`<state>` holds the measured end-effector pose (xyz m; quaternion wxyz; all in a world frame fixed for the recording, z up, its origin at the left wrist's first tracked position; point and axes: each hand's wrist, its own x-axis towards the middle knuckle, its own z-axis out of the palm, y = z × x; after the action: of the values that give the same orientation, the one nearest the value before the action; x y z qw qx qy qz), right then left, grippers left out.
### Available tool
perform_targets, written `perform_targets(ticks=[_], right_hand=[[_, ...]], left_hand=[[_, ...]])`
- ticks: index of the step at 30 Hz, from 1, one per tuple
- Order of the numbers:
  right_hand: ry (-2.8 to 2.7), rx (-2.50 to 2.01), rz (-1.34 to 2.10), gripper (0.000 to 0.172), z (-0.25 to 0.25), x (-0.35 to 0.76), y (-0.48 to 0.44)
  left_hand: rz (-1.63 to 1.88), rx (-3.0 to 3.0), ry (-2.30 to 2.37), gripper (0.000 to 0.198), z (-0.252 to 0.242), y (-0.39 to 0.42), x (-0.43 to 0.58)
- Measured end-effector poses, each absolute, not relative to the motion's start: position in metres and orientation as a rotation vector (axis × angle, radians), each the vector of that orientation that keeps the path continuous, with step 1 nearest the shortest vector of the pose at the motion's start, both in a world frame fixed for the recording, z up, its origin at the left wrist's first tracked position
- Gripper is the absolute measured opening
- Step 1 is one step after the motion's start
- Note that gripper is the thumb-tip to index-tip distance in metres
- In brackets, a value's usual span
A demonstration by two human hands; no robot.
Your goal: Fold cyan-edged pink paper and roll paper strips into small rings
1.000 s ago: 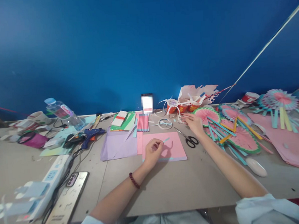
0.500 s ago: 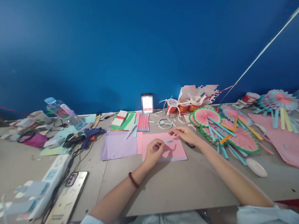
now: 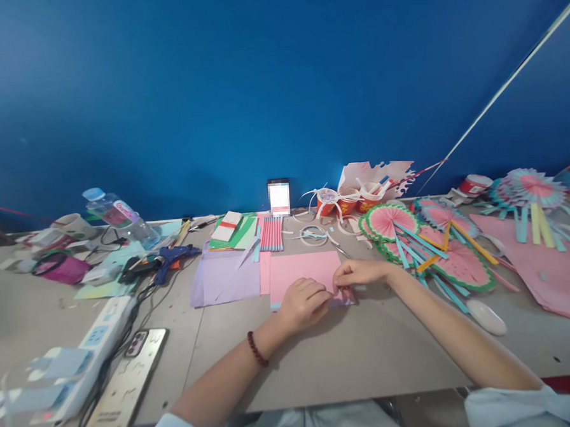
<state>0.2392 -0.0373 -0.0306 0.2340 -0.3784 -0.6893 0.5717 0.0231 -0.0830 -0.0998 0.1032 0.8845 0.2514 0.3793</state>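
Note:
My left hand [image 3: 305, 301] and my right hand [image 3: 359, 272] meet over the near right corner of a pink paper sheet [image 3: 297, 270] lying on the grey board [image 3: 331, 357]. Both hands have their fingers pinched together. A small light-blue paper strip was in the left fingers earlier; now it is hidden between the two hands. The left wrist wears a dark red bead bracelet [image 3: 256, 349]. The scissors that lay right of the pink sheet are covered by my right hand.
A lilac sheet [image 3: 224, 277] lies left of the pink one. Behind are pink-and-blue sticks [image 3: 271, 233], tape rings [image 3: 313, 235], red cups [image 3: 349, 204]. Paper fans [image 3: 430, 244] spread right. A glue gun [image 3: 165, 258], bottle [image 3: 117, 213], power strip [image 3: 73, 365], phone [image 3: 141, 341] sit left.
My right hand came back from the far cups to the pink sheet's near right corner. My left hand moved slightly right, and the two hands now touch over the blue strip.

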Motion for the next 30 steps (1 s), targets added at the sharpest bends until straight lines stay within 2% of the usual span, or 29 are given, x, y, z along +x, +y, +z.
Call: perform_targets(ticks=[3, 8, 16, 19, 22, 26, 30], right_hand=[[-1.861, -1.048, 1.543, 0.022, -0.032, 0.243, -0.039], [-1.925, -1.104, 2.047, 0.023, -0.035, 0.248, -0.040], [-1.743, -1.231, 1.844, 0.021, -0.043, 0.251, -0.053], [-1.491, -1.303, 1.712, 0.024, -0.052, 0.248, -0.063], [-1.164, -1.279, 1.756, 0.031, -0.061, 0.240, -0.077], [-0.916, -1.165, 1.723, 0.028, -0.062, 0.221, -0.100], [-0.883, -1.105, 1.665, 0.033, -0.062, 0.203, -0.118]], left_hand=[[1.128, 2.640, 0.720, 0.015, -0.101, -0.083, 0.024], [1.070, 2.790, 0.778, 0.017, -0.102, -0.083, 0.024], [1.175, 2.544, 0.889, 0.016, -0.096, -0.085, 0.024], [1.299, 2.334, 0.933, 0.016, -0.095, -0.086, 0.025], [1.356, 2.082, 1.003, 0.013, -0.091, -0.088, 0.027], [1.281, 1.816, 1.037, 0.010, -0.082, -0.090, 0.029], [1.180, 1.626, 0.984, 0.019, -0.075, -0.090, 0.031]])
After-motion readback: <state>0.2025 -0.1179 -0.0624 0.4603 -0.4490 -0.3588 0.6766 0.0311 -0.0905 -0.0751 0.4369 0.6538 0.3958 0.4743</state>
